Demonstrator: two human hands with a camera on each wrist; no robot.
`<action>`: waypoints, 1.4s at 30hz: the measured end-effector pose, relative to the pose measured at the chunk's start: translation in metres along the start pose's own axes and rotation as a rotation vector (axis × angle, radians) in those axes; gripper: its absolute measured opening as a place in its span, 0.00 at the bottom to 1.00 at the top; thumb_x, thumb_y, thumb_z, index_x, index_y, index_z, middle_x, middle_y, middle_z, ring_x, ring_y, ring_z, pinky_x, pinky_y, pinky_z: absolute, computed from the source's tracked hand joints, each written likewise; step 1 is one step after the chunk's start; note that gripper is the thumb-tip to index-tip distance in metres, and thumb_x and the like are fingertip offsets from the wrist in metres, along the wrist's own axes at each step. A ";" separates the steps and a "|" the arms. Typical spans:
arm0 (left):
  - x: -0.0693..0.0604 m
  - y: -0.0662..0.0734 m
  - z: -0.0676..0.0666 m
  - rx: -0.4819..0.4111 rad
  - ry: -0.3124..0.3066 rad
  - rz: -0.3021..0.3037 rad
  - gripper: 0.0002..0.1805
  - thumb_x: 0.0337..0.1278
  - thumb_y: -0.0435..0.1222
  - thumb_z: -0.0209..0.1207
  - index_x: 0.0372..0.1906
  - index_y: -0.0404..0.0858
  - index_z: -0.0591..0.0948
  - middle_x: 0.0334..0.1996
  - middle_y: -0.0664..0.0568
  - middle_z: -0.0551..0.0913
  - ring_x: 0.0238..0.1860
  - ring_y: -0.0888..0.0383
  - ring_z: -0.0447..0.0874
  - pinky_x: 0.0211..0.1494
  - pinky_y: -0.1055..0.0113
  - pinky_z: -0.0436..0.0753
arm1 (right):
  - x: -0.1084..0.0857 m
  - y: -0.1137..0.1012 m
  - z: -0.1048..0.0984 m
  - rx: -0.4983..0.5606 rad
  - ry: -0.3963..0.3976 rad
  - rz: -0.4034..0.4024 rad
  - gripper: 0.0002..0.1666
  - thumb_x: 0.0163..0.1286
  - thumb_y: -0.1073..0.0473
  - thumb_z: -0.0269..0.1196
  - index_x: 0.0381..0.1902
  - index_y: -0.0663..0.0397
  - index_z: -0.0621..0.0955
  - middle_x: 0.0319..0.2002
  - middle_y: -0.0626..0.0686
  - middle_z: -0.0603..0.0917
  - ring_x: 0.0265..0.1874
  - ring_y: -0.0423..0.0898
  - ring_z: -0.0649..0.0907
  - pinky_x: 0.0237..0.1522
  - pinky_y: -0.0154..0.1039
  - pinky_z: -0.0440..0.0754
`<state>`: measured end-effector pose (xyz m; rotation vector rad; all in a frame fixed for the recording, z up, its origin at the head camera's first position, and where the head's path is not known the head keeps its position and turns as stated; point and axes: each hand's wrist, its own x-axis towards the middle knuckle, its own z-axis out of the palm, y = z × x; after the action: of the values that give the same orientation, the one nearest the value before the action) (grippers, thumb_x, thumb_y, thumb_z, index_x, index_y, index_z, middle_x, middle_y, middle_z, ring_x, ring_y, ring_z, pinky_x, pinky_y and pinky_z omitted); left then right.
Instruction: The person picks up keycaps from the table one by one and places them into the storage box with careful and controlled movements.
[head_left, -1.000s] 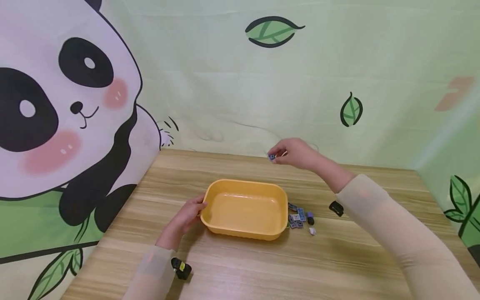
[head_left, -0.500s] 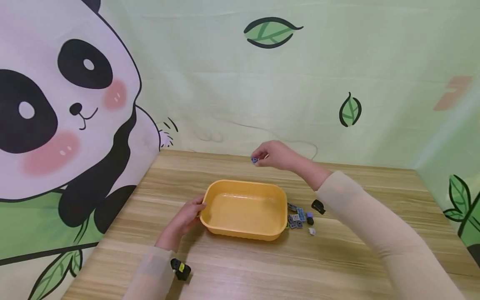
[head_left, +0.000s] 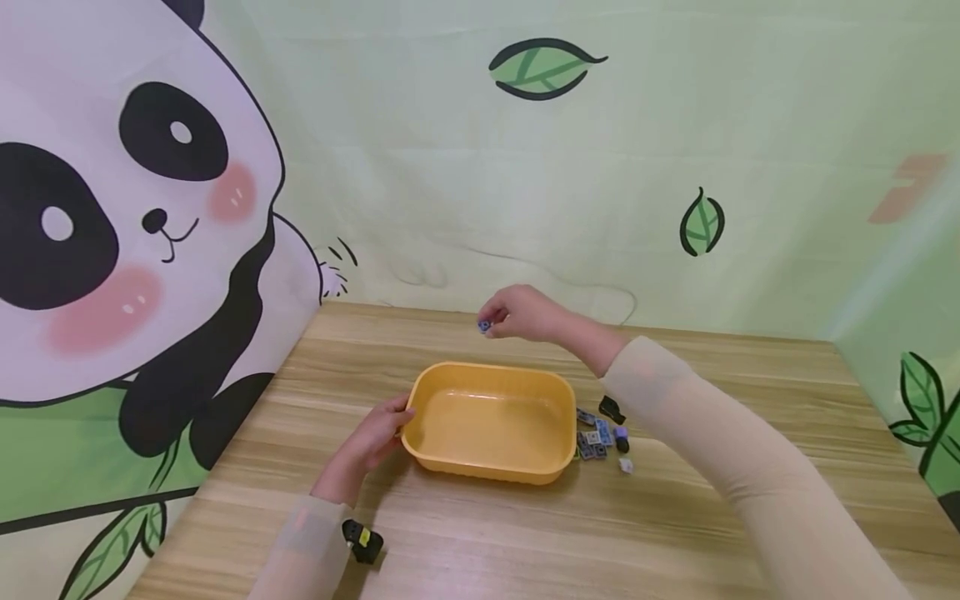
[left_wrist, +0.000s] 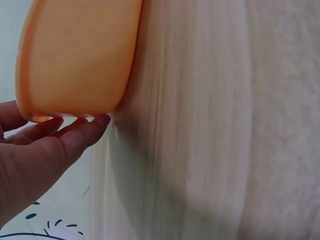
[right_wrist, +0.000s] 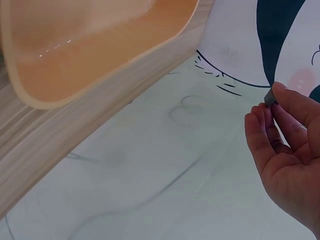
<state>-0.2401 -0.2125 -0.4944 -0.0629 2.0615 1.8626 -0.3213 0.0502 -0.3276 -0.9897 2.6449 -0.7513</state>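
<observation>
Yellow-orange plastic formed the deep rectangular tray with rounded corners, which stood on a wood-grained table in the lower middle of the head view. The person's left hand gripped the tray at its left end; in the left wrist view, fingertips touched the outer wall. The right hand, near the centre of the head view, held a small blue piece pinched between thumb and fingers, above the tray's upper rim in the frame and apart from it. Just right of the tray lay a cluster of small flat blue, grey and white pieces, with a purple-and-black piece and a small white piece nearby. Beside the left sleeve, at lower left of centre, appeared a black box-shaped device with a yellow mark. Behind, at upper left, a panda figure decorated the pale green backdrop.
</observation>
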 end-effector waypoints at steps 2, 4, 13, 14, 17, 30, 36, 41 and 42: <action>-0.001 0.000 0.000 0.000 -0.005 0.002 0.30 0.80 0.30 0.38 0.80 0.26 0.51 0.76 0.24 0.59 0.65 0.45 0.74 0.57 0.65 0.84 | 0.005 -0.001 0.005 0.007 -0.008 0.002 0.17 0.71 0.64 0.66 0.55 0.66 0.85 0.52 0.62 0.88 0.53 0.55 0.86 0.60 0.45 0.86; -0.001 0.000 0.000 0.000 -0.010 0.000 0.30 0.80 0.30 0.38 0.80 0.26 0.50 0.75 0.24 0.60 0.65 0.46 0.74 0.57 0.65 0.84 | 0.009 -0.002 0.010 0.015 -0.021 0.005 0.17 0.71 0.65 0.66 0.55 0.65 0.85 0.52 0.62 0.89 0.53 0.55 0.87 0.60 0.44 0.86; -0.004 0.002 -0.002 0.014 0.009 -0.017 0.30 0.81 0.31 0.38 0.80 0.28 0.52 0.76 0.25 0.61 0.64 0.47 0.75 0.54 0.67 0.84 | 0.025 -0.006 0.033 0.041 -0.077 0.003 0.17 0.69 0.66 0.66 0.55 0.65 0.85 0.50 0.61 0.89 0.54 0.55 0.87 0.60 0.42 0.85; -0.004 0.002 -0.002 0.015 0.009 -0.016 0.29 0.81 0.31 0.38 0.80 0.28 0.52 0.76 0.25 0.61 0.64 0.47 0.76 0.54 0.68 0.84 | 0.027 -0.005 0.035 0.050 -0.082 0.006 0.17 0.69 0.66 0.66 0.55 0.65 0.85 0.50 0.61 0.89 0.54 0.55 0.87 0.60 0.41 0.85; -0.003 0.000 -0.003 0.011 0.010 -0.012 0.29 0.80 0.30 0.38 0.80 0.27 0.53 0.75 0.25 0.61 0.62 0.49 0.77 0.52 0.69 0.85 | 0.032 -0.003 0.043 0.059 -0.096 0.003 0.17 0.69 0.66 0.66 0.55 0.65 0.85 0.50 0.61 0.89 0.53 0.53 0.87 0.60 0.41 0.85; -0.001 0.001 0.000 -0.006 0.004 0.004 0.30 0.80 0.32 0.39 0.80 0.27 0.52 0.73 0.23 0.64 0.56 0.56 0.80 0.53 0.68 0.86 | 0.041 0.004 0.088 -0.051 -0.175 -0.081 0.13 0.66 0.67 0.68 0.49 0.63 0.87 0.45 0.58 0.91 0.46 0.47 0.87 0.52 0.33 0.85; -0.001 0.001 0.000 -0.007 0.011 -0.001 0.30 0.80 0.32 0.39 0.80 0.27 0.53 0.72 0.24 0.66 0.52 0.61 0.81 0.50 0.71 0.85 | 0.045 0.006 0.104 -0.042 -0.232 -0.060 0.13 0.66 0.68 0.67 0.48 0.63 0.87 0.44 0.58 0.90 0.42 0.45 0.86 0.47 0.29 0.83; 0.000 0.001 -0.001 0.003 0.007 -0.005 0.30 0.80 0.32 0.40 0.80 0.28 0.53 0.73 0.24 0.65 0.57 0.54 0.80 0.54 0.68 0.85 | 0.048 0.008 0.113 -0.028 -0.245 -0.048 0.13 0.64 0.70 0.68 0.48 0.64 0.87 0.45 0.59 0.90 0.43 0.47 0.87 0.48 0.30 0.84; 0.001 0.001 -0.001 0.002 0.008 -0.005 0.30 0.80 0.32 0.40 0.80 0.28 0.53 0.73 0.24 0.65 0.58 0.53 0.80 0.54 0.68 0.85 | 0.048 0.009 0.114 -0.032 -0.247 -0.046 0.13 0.64 0.70 0.68 0.48 0.64 0.86 0.45 0.59 0.91 0.44 0.47 0.87 0.48 0.30 0.84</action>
<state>-0.2411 -0.2136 -0.4940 -0.0750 2.0670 1.8602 -0.3203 -0.0200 -0.4303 -1.0799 2.4368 -0.5570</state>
